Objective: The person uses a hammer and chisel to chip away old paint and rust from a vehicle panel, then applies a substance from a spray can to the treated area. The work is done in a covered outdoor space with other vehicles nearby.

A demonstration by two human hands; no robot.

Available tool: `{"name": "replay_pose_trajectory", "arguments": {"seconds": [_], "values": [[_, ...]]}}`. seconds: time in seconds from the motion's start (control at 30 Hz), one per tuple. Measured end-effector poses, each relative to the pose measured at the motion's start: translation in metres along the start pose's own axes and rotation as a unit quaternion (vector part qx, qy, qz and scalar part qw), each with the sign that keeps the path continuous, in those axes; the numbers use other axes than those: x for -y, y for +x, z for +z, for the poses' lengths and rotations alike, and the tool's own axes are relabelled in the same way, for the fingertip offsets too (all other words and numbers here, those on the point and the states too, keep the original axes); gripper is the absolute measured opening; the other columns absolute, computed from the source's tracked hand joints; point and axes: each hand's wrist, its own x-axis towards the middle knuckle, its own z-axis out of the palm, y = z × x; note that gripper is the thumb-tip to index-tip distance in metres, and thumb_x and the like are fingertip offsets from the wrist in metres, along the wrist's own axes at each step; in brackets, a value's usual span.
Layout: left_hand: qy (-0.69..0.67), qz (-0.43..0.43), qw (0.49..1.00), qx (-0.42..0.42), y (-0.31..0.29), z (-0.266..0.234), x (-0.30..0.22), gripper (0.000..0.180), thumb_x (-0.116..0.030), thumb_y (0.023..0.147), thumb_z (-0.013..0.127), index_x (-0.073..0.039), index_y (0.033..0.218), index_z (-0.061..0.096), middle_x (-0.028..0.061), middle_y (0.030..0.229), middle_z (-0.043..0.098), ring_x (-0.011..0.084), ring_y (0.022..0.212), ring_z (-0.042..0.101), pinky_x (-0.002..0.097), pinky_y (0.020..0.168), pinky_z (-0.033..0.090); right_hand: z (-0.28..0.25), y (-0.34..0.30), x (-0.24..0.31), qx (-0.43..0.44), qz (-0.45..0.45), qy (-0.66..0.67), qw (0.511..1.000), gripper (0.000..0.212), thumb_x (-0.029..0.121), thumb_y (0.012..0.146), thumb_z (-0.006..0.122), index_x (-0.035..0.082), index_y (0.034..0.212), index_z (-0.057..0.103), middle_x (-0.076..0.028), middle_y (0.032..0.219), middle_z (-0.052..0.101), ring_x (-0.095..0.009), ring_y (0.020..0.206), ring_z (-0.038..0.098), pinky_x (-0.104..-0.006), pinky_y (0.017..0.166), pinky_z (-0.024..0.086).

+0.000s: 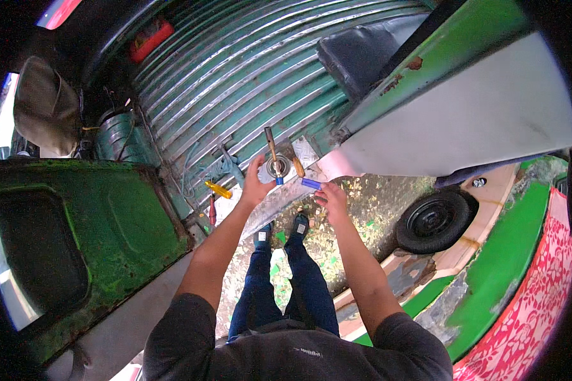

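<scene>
My left hand point(255, 184) curls against the near-left side of a gas blowtorch point(272, 147). The torch has a brass burner tube and a blue knob, and the round top of its canister shows below. My thumb lies by the knob; how firmly the fingers grip is partly hidden. Between the fingertips of my right hand point(332, 199) is a slim blue stick, probably a lighter point(311, 183), pointing left towards the torch. An amber-coloured handle point(298, 167) stands just right of the canister. Left of my left hand lie a yellow-handled tool point(218, 189) and a red-handled one point(212, 209).
Before me stretches a ribbed green vehicle floor point(229, 82) with a dark seat cushion point(356, 57). A rusty green door point(117, 222) stands open at left, a grey panel point(464, 108) at right. A black wheel point(431, 220) sits at lower right. Flakes litter the ground around my shoes.
</scene>
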Motion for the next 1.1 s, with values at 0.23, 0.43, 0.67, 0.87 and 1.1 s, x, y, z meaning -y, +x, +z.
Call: {"name": "replay_pose_trajectory", "arguments": {"seconds": [0.23,0.43,0.67,0.87,1.1], "values": [[-0.087,-0.033,0.995,0.018,0.007,0.021,-0.04,0.091,-0.02,0.064,0.089,-0.006,0.139,0.04,0.0106,0.123,0.06,0.0223,0.116,0.058,0.0343,0.099,0.045,-0.004,-0.002,0.013,0.0,0.039,-0.019,0.999,0.023,0.022,0.09,0.068,0.009,0.107,0.059,-0.004,0.096,0.066,-0.018,0.089,0.066,-0.0339,0.073,0.055],[0.043,0.062,0.997,0.016,0.009,0.007,-0.031,0.075,-0.026,0.058,0.086,-0.005,0.123,0.054,0.017,0.115,0.061,0.0354,0.109,0.058,0.0426,0.097,0.045,-0.01,-0.012,0.034,0.011,-0.012,0.038,0.999,0.017,0.016,0.09,0.064,0.006,0.103,0.059,-0.008,0.097,0.065,-0.022,0.086,0.068,-0.0365,0.07,0.055],[0.119,0.174,0.97,0.119,-0.026,-0.036,-0.124,0.066,-0.023,0.058,0.085,-0.006,0.115,0.057,0.0171,0.099,0.059,0.0368,0.099,0.057,0.0427,0.09,0.047,-0.043,-0.072,0.051,-0.002,-0.057,0.135,0.989,0.016,0.016,0.092,0.06,0.008,0.105,0.057,-0.008,0.098,0.064,-0.023,0.083,0.068,-0.0383,0.07,0.058],[0.117,0.082,0.966,0.217,-0.067,-0.038,-0.186,0.078,-0.025,0.062,0.087,-0.006,0.129,0.05,0.0142,0.116,0.064,0.0267,0.106,0.064,0.0368,0.093,0.05,-0.068,-0.166,0.092,-0.005,-0.122,0.231,0.965,0.02,0.014,0.09,0.057,0.003,0.107,0.057,-0.01,0.096,0.064,-0.022,0.078,0.069,-0.0364,0.064,0.061],[0.122,0.164,0.926,0.318,-0.136,0.013,-0.254,0.086,-0.025,0.063,0.088,-0.006,0.134,0.045,0.0181,0.119,0.062,0.0284,0.112,0.062,0.0379,0.097,0.047,-0.114,-0.279,0.089,-0.027,-0.141,0.255,0.956,0.016,0.008,0.076,0.048,0.003,0.09,0.05,-0.009,0.076,0.053,-0.024,0.066,0.056,-0.0398,0.063,0.05]]}}
